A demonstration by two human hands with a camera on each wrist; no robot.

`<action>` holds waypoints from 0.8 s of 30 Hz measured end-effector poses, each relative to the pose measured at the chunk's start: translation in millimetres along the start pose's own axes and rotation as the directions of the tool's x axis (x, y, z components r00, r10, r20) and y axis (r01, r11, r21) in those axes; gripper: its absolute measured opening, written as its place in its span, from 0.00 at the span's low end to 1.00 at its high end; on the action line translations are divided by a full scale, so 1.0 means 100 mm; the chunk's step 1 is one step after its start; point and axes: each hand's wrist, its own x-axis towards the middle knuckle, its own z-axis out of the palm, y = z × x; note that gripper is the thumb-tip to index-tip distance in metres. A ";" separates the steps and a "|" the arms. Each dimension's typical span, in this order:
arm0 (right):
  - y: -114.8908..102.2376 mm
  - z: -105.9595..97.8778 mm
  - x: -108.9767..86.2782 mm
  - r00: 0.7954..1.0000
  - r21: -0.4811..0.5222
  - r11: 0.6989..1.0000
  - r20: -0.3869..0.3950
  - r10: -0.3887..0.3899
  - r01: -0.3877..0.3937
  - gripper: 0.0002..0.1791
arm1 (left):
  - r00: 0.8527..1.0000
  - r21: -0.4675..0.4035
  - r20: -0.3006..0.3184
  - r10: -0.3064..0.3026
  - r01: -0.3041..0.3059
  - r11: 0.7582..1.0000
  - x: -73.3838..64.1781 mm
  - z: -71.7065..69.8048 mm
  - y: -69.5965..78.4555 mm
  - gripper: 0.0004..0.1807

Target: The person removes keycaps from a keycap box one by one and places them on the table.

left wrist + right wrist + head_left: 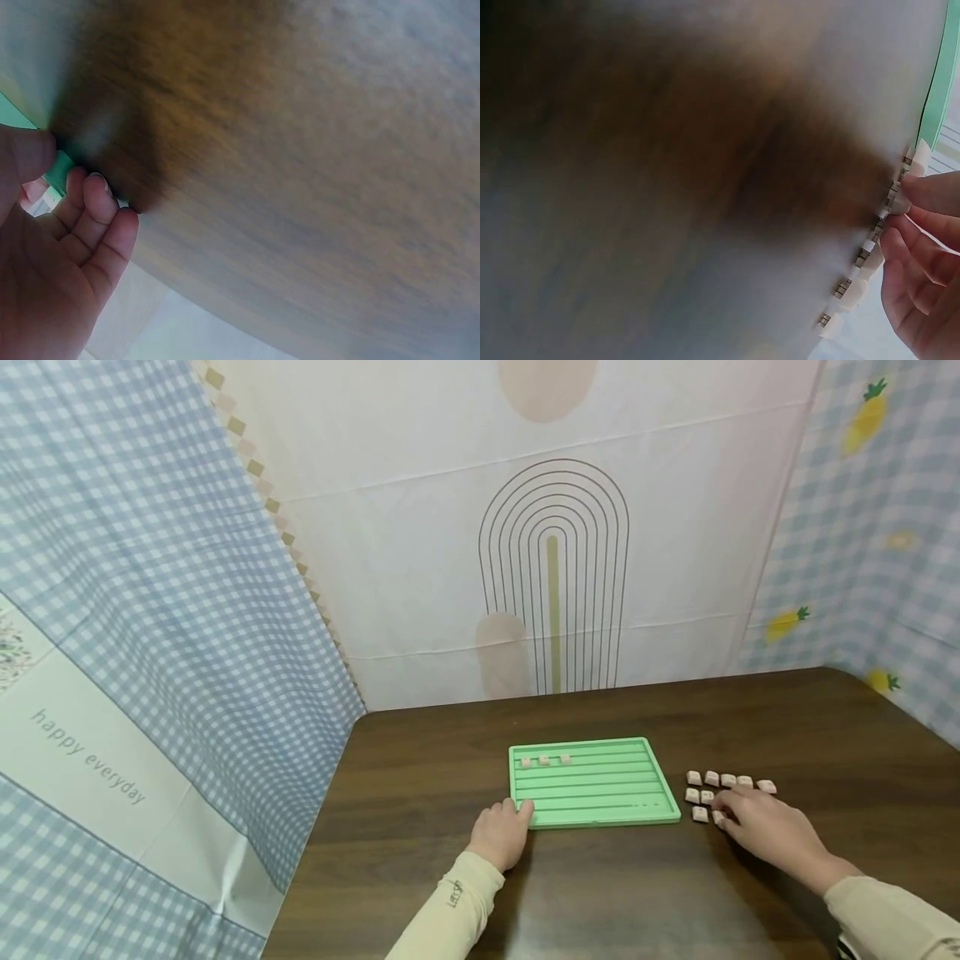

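Note:
A light green ridged tray point(592, 792) lies on the dark wooden table. Its front left corner is gripped by my left hand point(501, 833), thumb on top and the other fingers curled at the side. In the left wrist view, that hand point(71, 217) holds the tray's green edge point(59, 171). Three cream keycaps point(544, 761) sit along the tray's back left. To the right of the tray, my right hand point(768, 828) pinches a keycap point(898, 202) between thumb and finger. Several other keycaps point(712, 778) stand in rows around that hand, partly hidden by it.
The brown table point(420, 785) extends around the tray, with a rounded far right corner. Behind it hangs a pale printed cloth point(405, 568). Blue checked cloth point(187, 568) hangs at the left, and another checked cloth point(900, 568) with pineapples at the right.

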 end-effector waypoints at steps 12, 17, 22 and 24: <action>0.03 -0.19 0.12 0.998 0.076 0.997 0.054 0.017 -0.021 0.08 | 1.000 -0.008 0.000 0.007 -0.007 1.000 -0.01 -0.01 0.00 0.05; -0.16 -0.20 0.35 0.999 0.120 0.993 0.052 -0.006 0.000 0.09 | 0.999 0.011 -0.041 0.010 -0.009 1.000 -0.03 0.00 0.00 0.04; -0.52 -0.17 0.69 0.998 0.170 0.984 0.016 -0.055 0.051 0.10 | 0.999 0.022 -0.040 0.007 -0.006 1.000 -0.03 0.01 0.00 0.04; -0.64 -0.13 0.82 0.997 0.177 0.982 0.010 -0.073 0.070 0.11 | 0.999 0.017 -0.032 0.009 -0.008 1.000 -0.02 0.01 0.01 0.05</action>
